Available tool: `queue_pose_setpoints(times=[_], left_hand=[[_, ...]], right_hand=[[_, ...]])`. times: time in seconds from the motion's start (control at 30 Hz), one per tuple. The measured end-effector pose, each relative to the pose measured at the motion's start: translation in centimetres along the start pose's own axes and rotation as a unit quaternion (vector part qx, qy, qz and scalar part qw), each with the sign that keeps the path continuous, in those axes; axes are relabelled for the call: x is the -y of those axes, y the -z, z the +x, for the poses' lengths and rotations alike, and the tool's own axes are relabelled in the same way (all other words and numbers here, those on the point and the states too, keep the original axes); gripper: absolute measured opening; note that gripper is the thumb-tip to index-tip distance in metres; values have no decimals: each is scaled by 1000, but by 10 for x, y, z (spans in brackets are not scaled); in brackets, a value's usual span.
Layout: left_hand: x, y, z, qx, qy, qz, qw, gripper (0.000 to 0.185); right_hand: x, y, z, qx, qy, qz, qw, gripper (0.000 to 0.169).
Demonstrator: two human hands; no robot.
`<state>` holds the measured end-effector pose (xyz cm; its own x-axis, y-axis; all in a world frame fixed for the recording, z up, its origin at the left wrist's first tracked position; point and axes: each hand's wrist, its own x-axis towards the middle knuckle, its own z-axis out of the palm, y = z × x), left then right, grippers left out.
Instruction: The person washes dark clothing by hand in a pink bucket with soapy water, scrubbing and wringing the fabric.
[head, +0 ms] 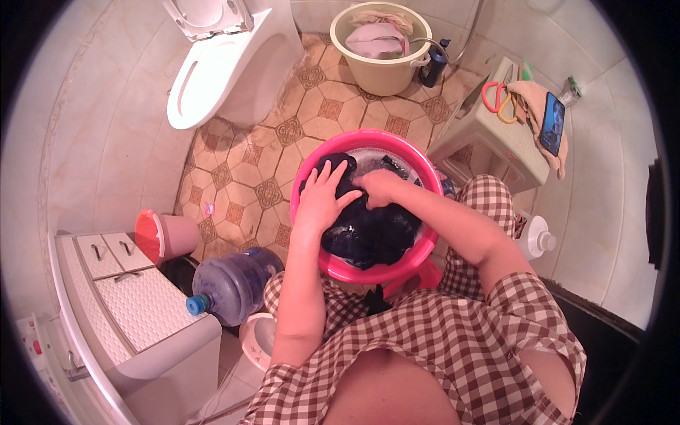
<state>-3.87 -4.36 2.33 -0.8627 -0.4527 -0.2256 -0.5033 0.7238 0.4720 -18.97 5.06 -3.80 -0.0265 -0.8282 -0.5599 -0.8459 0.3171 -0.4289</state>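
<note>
A pink plastic basin [366,275] stands before me with soapy water and a wet, dark garment [372,234] in it. My left hand [324,196] lies on the dark cloth at the basin's left side, palm down and fingers spread. To its right, my right hand [380,188] has curled fingers against the same cloth; the fingertips are partly hidden, so whether they pinch it does not show. Suds and a lighter patch of water lie beyond the hands.
A cream bucket of laundry [380,74] and a dark bottle [434,66] stand beyond the basin. Right is a plastic stool [499,135] with scissors [499,101], cloth and a phone [552,124]. Left are a toilet [212,79], pink bin [178,236], water jug [234,287] and cabinet [143,308].
</note>
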Motion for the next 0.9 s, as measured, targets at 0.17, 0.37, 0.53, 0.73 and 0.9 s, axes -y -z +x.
queue_pose_setpoints(times=[0.17,0.37,0.53,0.73,0.9], left_hand=[[19,-12,3,36,8,33,999,50],[27,-20,3,126,14,12,992,52],[-14,9,13,248,222,87,939,60],[11,-32,7,123,49,69,989,119],[-6,-80,13,201,107,199,953,146]], right_hand=[[17,21,-31,142,185,49,971,61],[18,61,-66,232,190,15,954,55],[-7,46,-49,-77,-117,-55,989,54],[-4,3,-33,-48,-104,-70,991,100],[-7,-38,-14,-16,-108,-116,987,92]])
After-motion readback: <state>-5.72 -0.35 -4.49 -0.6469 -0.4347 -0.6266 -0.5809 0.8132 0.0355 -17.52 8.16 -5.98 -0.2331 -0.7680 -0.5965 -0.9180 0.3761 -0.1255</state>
